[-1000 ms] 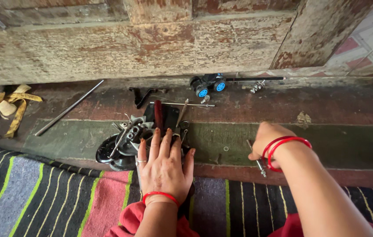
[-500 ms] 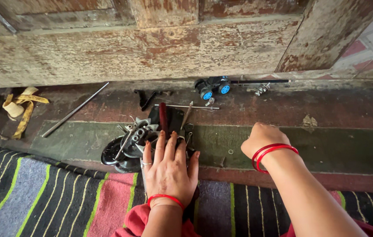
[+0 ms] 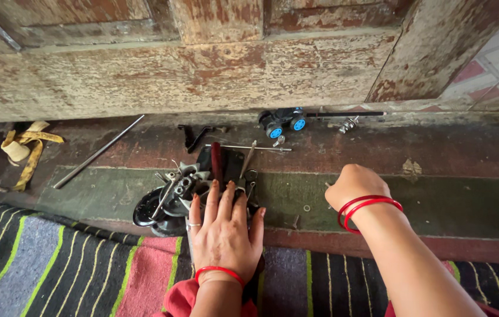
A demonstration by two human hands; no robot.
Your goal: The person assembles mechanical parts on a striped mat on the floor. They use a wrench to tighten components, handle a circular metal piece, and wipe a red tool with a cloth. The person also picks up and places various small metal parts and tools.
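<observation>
My left hand point(image 3: 224, 233) lies flat, palm down and fingers stretched, on a black metal mechanism point(image 3: 174, 198) with silver parts and a red-handled tool point(image 3: 216, 161) sticking out of it. It has a ring and a red bangle. My right hand point(image 3: 352, 185), with red bangles at the wrist, is curled into a fist above the green floor strip point(image 3: 437, 202), to the right of the mechanism. A bit of grey metal pokes out at its left side; the rest of what it holds is hidden.
A small screw point(image 3: 296, 222) and washer point(image 3: 307, 207) lie between the hands. Farther back lie a part with blue wheels point(image 3: 285, 121), thin rods point(image 3: 97, 152), a black bracket point(image 3: 194, 136) and a yellow strap point(image 3: 26, 147), below a worn wooden door point(image 3: 202, 76). A striped rug point(image 3: 56, 270) covers the near floor.
My right hand has lifted a little and turned, so the thin metal tool seen under it before is now mostly hidden. My left hand stays on the mechanism.
</observation>
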